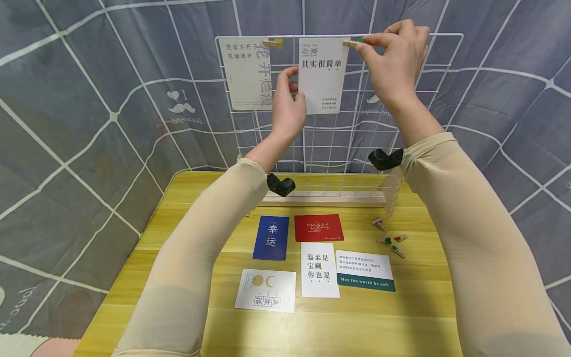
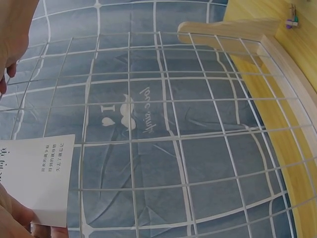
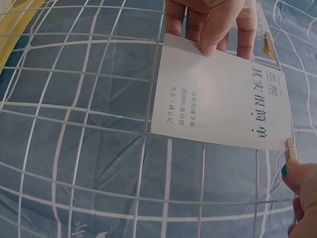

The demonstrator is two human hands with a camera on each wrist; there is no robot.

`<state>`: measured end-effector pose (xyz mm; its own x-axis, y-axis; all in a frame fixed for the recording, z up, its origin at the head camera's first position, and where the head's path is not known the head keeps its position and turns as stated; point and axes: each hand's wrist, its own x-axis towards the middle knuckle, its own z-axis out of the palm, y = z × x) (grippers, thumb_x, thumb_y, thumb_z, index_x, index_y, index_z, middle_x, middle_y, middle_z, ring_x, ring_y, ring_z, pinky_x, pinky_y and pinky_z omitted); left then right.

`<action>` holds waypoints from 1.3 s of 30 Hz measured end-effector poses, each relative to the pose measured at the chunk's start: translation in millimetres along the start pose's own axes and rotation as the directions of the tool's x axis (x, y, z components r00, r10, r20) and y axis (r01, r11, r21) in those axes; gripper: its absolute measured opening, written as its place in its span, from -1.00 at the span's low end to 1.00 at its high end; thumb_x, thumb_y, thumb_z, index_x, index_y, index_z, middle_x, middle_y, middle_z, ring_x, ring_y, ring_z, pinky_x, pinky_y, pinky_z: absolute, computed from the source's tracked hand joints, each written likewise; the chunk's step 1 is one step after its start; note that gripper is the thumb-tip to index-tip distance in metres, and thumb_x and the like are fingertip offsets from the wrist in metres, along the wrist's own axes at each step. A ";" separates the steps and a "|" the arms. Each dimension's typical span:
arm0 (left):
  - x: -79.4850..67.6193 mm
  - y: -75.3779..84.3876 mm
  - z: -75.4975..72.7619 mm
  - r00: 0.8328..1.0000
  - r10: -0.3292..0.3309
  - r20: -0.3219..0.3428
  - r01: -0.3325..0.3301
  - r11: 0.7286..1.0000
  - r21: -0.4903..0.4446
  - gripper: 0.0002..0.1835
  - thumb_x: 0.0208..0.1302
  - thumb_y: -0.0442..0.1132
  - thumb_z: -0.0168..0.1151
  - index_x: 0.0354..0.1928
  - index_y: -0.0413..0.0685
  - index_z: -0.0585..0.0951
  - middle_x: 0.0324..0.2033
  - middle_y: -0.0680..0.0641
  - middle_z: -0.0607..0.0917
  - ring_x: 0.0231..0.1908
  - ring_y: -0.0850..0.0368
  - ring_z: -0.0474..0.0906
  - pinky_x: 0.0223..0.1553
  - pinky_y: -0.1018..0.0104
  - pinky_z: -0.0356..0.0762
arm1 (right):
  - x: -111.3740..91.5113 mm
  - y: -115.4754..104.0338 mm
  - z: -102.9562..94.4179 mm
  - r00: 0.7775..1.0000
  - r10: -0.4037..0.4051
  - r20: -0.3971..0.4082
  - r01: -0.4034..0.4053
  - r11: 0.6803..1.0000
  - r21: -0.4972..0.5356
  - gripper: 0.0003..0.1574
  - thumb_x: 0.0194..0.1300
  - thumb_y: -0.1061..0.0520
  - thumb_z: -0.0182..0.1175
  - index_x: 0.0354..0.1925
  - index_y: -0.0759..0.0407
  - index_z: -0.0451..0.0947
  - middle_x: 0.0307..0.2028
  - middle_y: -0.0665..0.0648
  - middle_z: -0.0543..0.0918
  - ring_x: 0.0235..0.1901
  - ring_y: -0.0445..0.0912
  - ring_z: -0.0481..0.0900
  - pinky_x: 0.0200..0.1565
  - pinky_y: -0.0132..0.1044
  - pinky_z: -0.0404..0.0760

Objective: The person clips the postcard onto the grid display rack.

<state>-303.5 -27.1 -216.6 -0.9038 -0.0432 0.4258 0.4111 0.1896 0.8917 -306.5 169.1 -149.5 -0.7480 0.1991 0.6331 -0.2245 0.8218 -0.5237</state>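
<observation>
A white card with dark Chinese lettering (image 1: 321, 82) stands upright against the top of a white wire grid (image 1: 330, 144). My left hand (image 1: 290, 106) pinches its left edge, thumb in front and fingers behind, as the right wrist view shows (image 3: 213, 25). At the card's upper right corner, my right hand (image 1: 397, 59) pinches a small wooden clothespin (image 1: 352, 43) with a green piece on it. The clothespin's tip sits over the card's corner at the top wire. Left of it, another white card (image 1: 245, 74) hangs from the grid by a clothespin with a yellow piece (image 1: 273, 43).
On the wooden table (image 1: 357, 322) lie a blue card (image 1: 271, 238), a red card (image 1: 318, 228), a white card (image 1: 319, 277), a green-and-white card (image 1: 366, 270) and a card with moon drawings (image 1: 265, 290). Several clothespins (image 1: 388, 240) lie at the right. A wooden base (image 1: 325, 199) carries the grid.
</observation>
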 end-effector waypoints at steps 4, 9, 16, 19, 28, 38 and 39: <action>-0.5 -0.5 0.1 1.000 -0.003 -0.008 0.003 1.000 0.016 -0.54 0.55 -0.48 -0.09 0.39 -0.02 0.31 -0.02 -0.06 0.54 -0.10 0.09 0.57 -0.14 0.33 0.53 | -0.2 0.3 0.9 1.000 -0.002 -0.005 0.002 1.000 -0.003 -0.45 0.45 -0.30 0.17 0.20 -0.08 0.70 -0.15 -0.30 0.17 0.16 -0.24 0.09 0.28 -0.35 0.03; -1.0 -1.1 -0.9 1.000 -0.007 -0.013 0.007 1.000 0.016 -0.59 0.55 -0.46 -0.08 0.35 -0.06 0.32 0.00 -0.07 0.54 -0.07 0.08 0.58 -0.11 0.32 0.53 | -0.8 0.3 1.5 1.000 0.000 -0.005 0.000 1.000 0.003 -0.45 0.45 -0.31 0.17 0.20 -0.08 0.70 -0.16 -0.31 0.16 0.16 -0.25 0.09 0.28 -0.35 0.02; -0.6 -1.0 -2.4 1.000 -0.024 -0.008 0.024 1.000 0.006 -0.59 0.54 -0.45 -0.04 0.33 -0.02 0.34 0.02 -0.03 0.55 -0.06 0.10 0.57 -0.07 0.34 0.54 | -2.0 2.1 2.4 1.000 -0.016 -0.019 0.016 1.000 -0.005 -0.44 0.45 -0.31 0.16 0.19 -0.07 0.70 -0.16 -0.31 0.16 0.16 -0.24 0.10 0.28 -0.35 0.02; -1.0 -2.7 -3.0 1.000 -0.019 -0.014 0.019 1.000 0.001 -0.58 0.52 -0.45 -0.03 0.34 0.00 0.35 0.03 -0.02 0.55 -0.08 0.11 0.56 -0.09 0.34 0.54 | -2.7 4.1 2.8 0.999 -0.033 -0.030 0.033 0.999 -0.005 -0.45 0.45 -0.31 0.15 0.19 -0.08 0.70 -0.16 -0.32 0.16 0.14 -0.25 0.10 0.28 -0.36 0.03; -7.0 -8.0 -8.3 0.999 0.024 -0.028 -0.024 1.000 -0.016 -0.54 0.50 -0.44 -0.02 0.35 0.04 0.36 0.06 0.00 0.50 -0.03 0.14 0.49 -0.06 0.40 0.48 | -8.9 12.8 1.9 0.998 -0.041 -0.049 0.045 0.997 0.067 -0.54 0.46 -0.21 0.19 0.16 -0.08 0.72 -0.14 -0.34 0.21 0.13 -0.32 0.11 0.23 -0.40 0.14; -10.7 -13.4 -14.2 0.995 0.084 -0.058 -0.085 0.996 -0.012 -0.55 0.50 -0.45 0.03 0.34 0.02 0.37 0.10 0.01 0.52 0.05 0.18 0.50 0.06 0.52 0.42 | -17.5 26.1 1.1 0.996 -0.066 -0.061 0.072 0.992 0.104 -0.61 0.45 -0.15 0.25 0.11 -0.06 0.75 -0.18 -0.35 0.21 0.10 -0.35 0.10 0.26 -0.43 0.10; -11.2 -13.5 -14.6 0.994 0.090 -0.057 -0.091 0.996 -0.013 -0.55 0.50 -0.45 0.03 0.34 0.01 0.37 0.10 0.01 0.52 0.05 0.17 0.50 0.06 0.52 0.42 | -18.4 27.0 1.0 0.996 -0.066 -0.059 0.073 0.992 0.107 -0.61 0.44 -0.14 0.25 0.11 -0.06 0.75 -0.18 -0.35 0.22 0.10 -0.35 0.10 0.25 -0.42 0.12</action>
<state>-297.1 -43.5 -231.1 -0.8548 -0.0822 0.5124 0.4930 0.1797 0.8513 -299.4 187.0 -175.9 -0.6931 0.1753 0.6992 -0.3437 0.7723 -0.5343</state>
